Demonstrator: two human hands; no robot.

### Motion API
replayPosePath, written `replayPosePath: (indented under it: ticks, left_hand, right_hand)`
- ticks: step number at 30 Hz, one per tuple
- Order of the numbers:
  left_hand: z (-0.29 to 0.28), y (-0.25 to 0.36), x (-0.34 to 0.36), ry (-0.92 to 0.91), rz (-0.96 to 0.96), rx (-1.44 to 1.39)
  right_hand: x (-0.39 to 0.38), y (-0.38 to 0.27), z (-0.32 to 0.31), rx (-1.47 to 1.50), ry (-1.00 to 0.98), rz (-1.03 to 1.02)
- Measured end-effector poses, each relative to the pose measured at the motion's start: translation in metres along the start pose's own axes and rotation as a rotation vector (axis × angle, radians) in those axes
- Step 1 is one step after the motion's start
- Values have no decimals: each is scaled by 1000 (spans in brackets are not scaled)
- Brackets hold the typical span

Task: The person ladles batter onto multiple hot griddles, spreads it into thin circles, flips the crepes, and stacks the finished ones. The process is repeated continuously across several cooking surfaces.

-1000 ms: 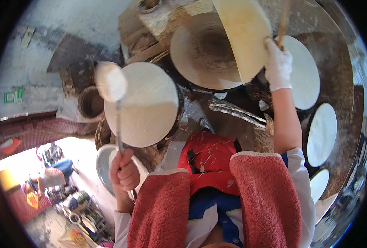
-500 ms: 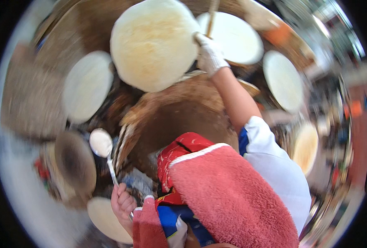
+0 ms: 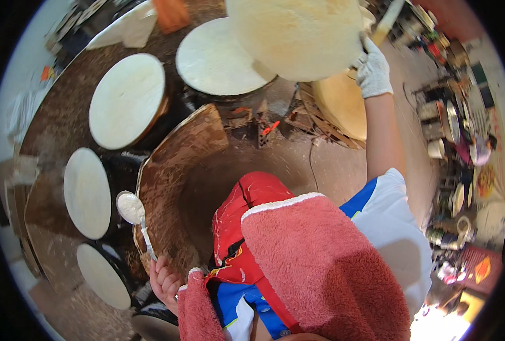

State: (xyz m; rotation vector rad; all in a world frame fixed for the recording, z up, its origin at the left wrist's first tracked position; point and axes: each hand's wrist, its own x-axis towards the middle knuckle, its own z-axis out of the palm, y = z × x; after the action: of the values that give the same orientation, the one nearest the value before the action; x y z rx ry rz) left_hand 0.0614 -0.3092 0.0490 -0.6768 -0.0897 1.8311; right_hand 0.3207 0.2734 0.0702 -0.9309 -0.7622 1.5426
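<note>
My left hand (image 3: 166,280) is closed around the handle of a metal ladle (image 3: 130,208), whose bowl holds pale batter or flour paste. My right hand (image 3: 373,71), in a white knitted glove, pinches the edge of a large thin round pancake (image 3: 301,40). That pancake hangs over a round stand topped by another yellowish pancake (image 3: 343,105), covering part of it. A flat wooden stick (image 3: 389,23) sticks out beyond the gloved hand; whether the fingers hold it is hidden. Nearest the ladle is a round griddle covered by a white sheet (image 3: 86,193).
More round griddles with white sheets (image 3: 127,101) (image 3: 221,57) curve along a brown counter (image 3: 53,119). A bent brown board (image 3: 178,165) stands around my front. An orange cloth (image 3: 171,14) lies at the far edge. Shelves, pots and people (image 3: 482,150) are at the right.
The view has turned rightward. My right arm has carried the pancake away from the griddles to above the round stand. My left hand keeps the ladle raised at the left.
</note>
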Motion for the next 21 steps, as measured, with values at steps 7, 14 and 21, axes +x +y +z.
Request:
replayPosePath:
  ticks: [7, 14, 21]
  left_hand:
    - [38, -15, 58, 104, -33, 50]
    - [50, -35, 75, 172, 4, 118]
    - [29, -26, 63, 90, -32, 21]
  right_hand:
    - [-26, 26, -214, -30, 659, -30]
    - [-41, 98, -308, 9, 879, 44]
    - [-78, 81, -279, -1093, 863, 47]
